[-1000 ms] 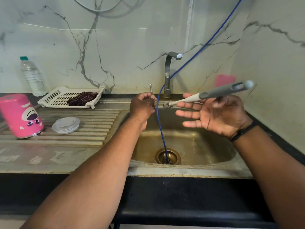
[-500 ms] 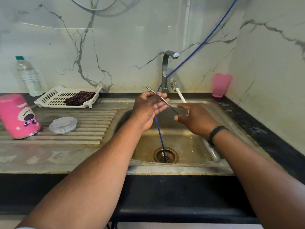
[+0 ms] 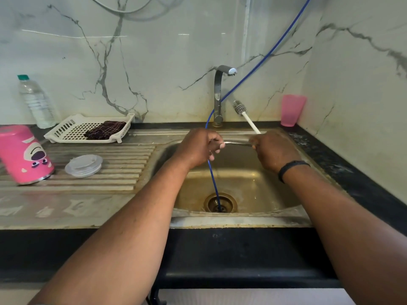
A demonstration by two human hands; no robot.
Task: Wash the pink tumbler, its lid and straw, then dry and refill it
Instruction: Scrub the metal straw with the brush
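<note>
The pink tumbler stands upside down on the steel drainboard at the far left. Its clear lid lies flat just to its right. Over the sink, my left hand grips one end of the thin metal straw, which runs level towards my right hand. My right hand is curled round the handle of a white bottle brush, whose bristle head points up and back beside the tap. The straw's right end disappears at that hand's fingers.
A tap rises behind the sink basin. A blue hose drops from the upper right into the drain. A pink cup stands at the back right; a white basket holding a dark cloth and a water bottle stand back left.
My right hand has swung the brush round, so its head now points up and back. The straw has gone from upright in my left hand to level between both hands.
</note>
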